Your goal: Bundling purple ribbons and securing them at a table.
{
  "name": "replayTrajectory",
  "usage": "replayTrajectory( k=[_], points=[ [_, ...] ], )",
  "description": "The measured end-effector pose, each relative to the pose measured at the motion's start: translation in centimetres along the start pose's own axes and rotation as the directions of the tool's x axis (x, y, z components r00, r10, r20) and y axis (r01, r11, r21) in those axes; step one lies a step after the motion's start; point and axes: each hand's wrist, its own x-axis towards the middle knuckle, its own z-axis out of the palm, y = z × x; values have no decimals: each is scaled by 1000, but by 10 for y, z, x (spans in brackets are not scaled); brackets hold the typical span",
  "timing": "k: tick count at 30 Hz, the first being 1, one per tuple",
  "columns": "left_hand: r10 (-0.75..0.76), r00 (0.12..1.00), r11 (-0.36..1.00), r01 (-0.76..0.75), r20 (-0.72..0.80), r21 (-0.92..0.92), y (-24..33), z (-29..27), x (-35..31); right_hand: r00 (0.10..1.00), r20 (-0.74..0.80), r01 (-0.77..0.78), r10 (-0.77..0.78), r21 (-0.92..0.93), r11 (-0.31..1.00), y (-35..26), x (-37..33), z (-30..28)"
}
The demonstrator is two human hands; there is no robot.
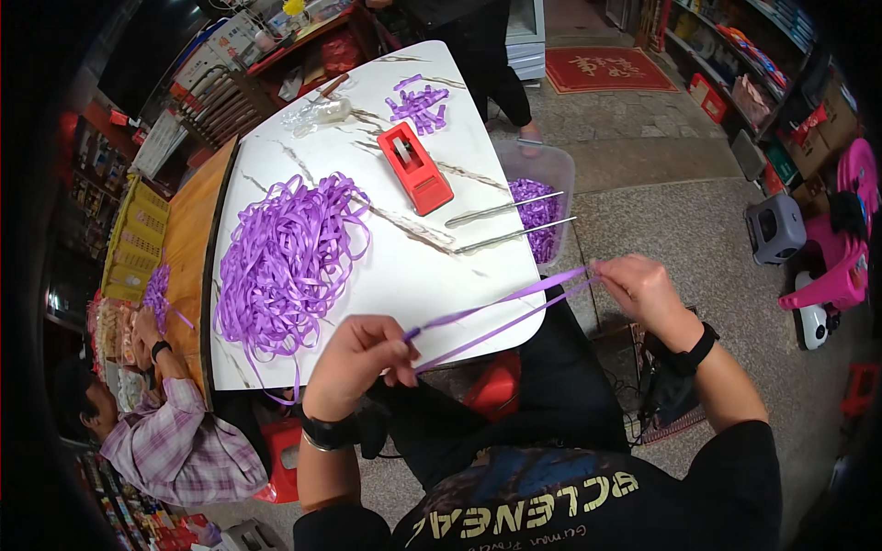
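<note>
A doubled length of purple ribbon [501,312] is stretched taut between my two hands over the table's near edge. My left hand [354,363] pinches one end near my lap. My right hand [643,286] grips the folded other end out past the table's right corner. A big loose heap of the same purple ribbon [285,257] lies on the white marbled table [432,266], just beyond my left hand.
A red tape dispenser [415,167], two long metal rods [505,225], a small pile of cut ribbon pieces [420,104] and a clear bag [322,113] sit on the table. A clear bin [544,197] holds purple ribbon. A seated person in plaid [175,432] is left; another stands behind the table.
</note>
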Motion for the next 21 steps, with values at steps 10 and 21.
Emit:
replayTrajectory(
  k=[10,21],
  points=[
    [207,951,625,-310,232,716,-28,51,-1,783,13,-482,622,645,593,-9,7,21],
    [342,864,156,-440,369,885,-48,60,12,601,618,-489,507,786,-378,-37,33,3]
  ],
)
